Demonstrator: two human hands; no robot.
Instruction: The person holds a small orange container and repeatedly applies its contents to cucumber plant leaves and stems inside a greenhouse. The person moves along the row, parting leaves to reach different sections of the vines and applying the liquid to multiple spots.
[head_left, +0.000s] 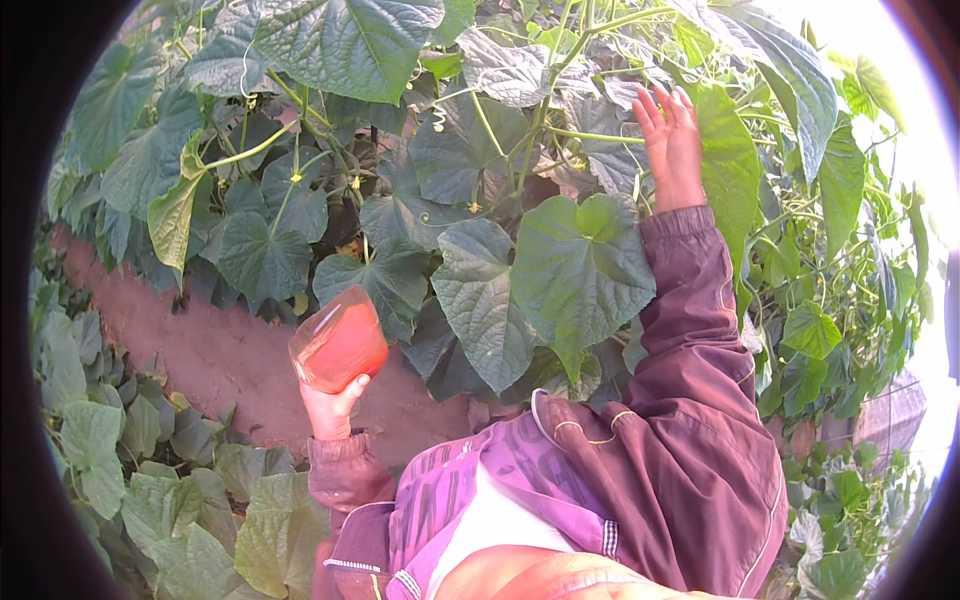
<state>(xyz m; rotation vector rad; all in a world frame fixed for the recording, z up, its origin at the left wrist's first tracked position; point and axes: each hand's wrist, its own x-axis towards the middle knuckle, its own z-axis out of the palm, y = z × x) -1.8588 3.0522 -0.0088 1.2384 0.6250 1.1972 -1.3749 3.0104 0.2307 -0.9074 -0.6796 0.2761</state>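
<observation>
My left hand (334, 405) grips a glossy red plastic container (341, 341), thumb on its near side; its far part looks translucent and its contents cannot be made out. On the right, my right hand (670, 146) is raised among cucumber vines, fingers stretched upward, with nothing seen in it. Just beside that hand hangs a large bright green leaf (724, 157); whether they touch is unclear. A leaf stalk (596, 136) reaches toward the wrist from the left. Below the raised forearm spreads a broad heart-shaped leaf (583, 262).
Small yellow flowers (355, 182) and curled tendrils (439, 118) show among the vines. A strip of bare soil (195, 337) runs along the foot of the row. More low leafy plants (187, 555) grow at lower left. A grey block-like structure (891, 412) stands at far right.
</observation>
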